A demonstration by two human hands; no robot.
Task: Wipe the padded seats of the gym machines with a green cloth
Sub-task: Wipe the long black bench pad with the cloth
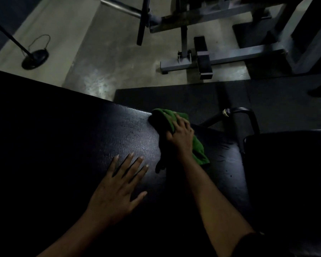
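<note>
A large black padded seat [93,138] fills the lower left of the head view, its textured surface catching some light. My right hand [181,135] grips a bunched green cloth [198,151] and presses it on the pad's far right edge. My left hand [117,188] lies flat on the pad with its fingers straight and spread, a little to the left of the cloth. A second black pad [289,164] lies at the right, lower and in shadow.
A black curved handle [248,115] rises between the two pads. A grey steel machine frame [220,58] stands on the concrete floor beyond. A dark rubber mat [193,97] lies under the seat's far side. A round black stand base [35,59] sits at far left.
</note>
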